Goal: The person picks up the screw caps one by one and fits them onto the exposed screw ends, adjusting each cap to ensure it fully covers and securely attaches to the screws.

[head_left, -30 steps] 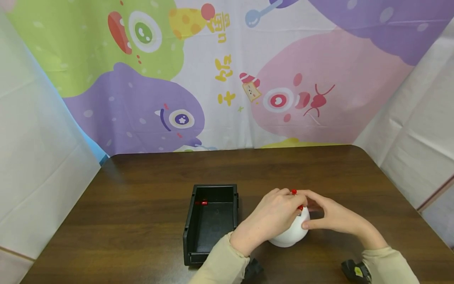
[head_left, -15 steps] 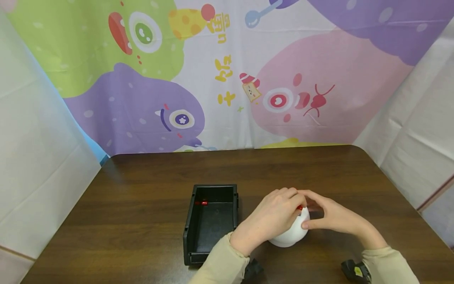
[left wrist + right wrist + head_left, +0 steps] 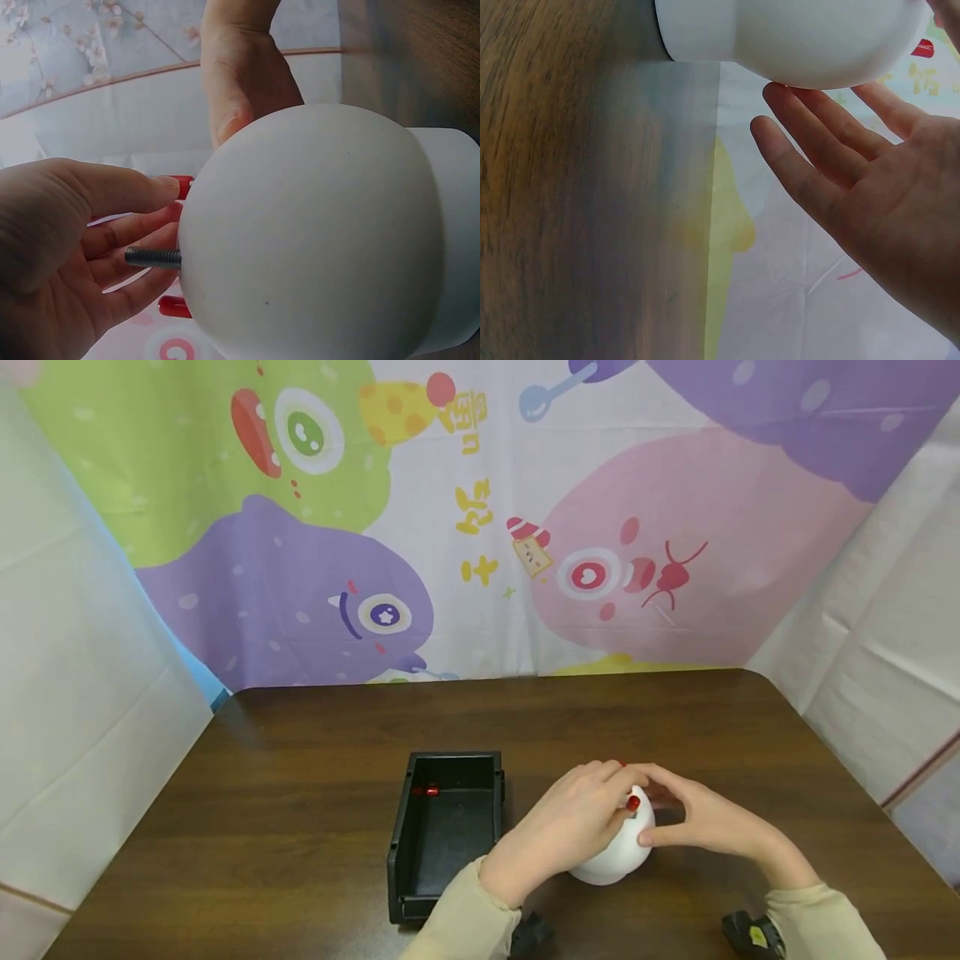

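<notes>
A white, round-topped body stands on a narrower base on the table. From its top juts a bare threaded metal rod, with red-tipped pieces around it. My left hand reaches over this top, thumb and forefinger pinching one red-tipped piece. A second red piece sits beyond the rod, near the other fingers. On the right side, my right hand holds the white body between thumb and fingers. Its fingertips touch the dome's far side in the right wrist view.
Left of the hands lies a black open bin, with a small red piece inside near its back. The brown wooden table extends around them. A printed cloth hangs behind its far edge.
My left fingers shift slightly at the top of the white body. The near red tip shows more now, while the far one is mostly covered. My right hand keeps its place.
</notes>
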`<state>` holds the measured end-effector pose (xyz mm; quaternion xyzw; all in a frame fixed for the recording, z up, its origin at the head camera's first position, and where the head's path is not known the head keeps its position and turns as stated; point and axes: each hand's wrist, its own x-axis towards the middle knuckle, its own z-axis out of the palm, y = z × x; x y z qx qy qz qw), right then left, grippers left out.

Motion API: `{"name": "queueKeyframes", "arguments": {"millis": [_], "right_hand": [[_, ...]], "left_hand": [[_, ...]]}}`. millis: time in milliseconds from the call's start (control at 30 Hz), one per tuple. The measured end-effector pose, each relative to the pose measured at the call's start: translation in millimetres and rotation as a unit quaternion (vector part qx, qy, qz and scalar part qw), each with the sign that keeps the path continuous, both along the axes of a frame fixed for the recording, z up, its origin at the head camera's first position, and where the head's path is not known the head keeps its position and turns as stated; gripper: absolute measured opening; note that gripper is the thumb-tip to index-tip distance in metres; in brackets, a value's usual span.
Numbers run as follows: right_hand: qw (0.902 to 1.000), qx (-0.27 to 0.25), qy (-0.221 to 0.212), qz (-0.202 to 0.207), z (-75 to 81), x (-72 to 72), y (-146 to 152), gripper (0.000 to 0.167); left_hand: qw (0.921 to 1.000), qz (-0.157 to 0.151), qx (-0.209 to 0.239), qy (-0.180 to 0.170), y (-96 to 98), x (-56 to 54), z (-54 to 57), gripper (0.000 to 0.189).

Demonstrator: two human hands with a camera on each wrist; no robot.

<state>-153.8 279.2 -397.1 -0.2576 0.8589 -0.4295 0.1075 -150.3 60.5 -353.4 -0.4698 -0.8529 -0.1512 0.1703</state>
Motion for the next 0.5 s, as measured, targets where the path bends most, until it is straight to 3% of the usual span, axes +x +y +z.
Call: {"name": "queueKeyframes", "arguments": {"millis": [167,500], "right_hand": [[0.9999,-0.008,-0.001,0.015,-1.6,-2.4,-0.9,0.065],[1.0,-0.003,-0.007,0.004,0.3,0.9,1.3,0.069]], "left_hand": [[0.9994,0.002,0.021,-0.029,-7.1,3.4,-1.2,0.022],[0.9991,0.017,0.033,-0.023,-17.9,7.1,1.2,0.027]]}}
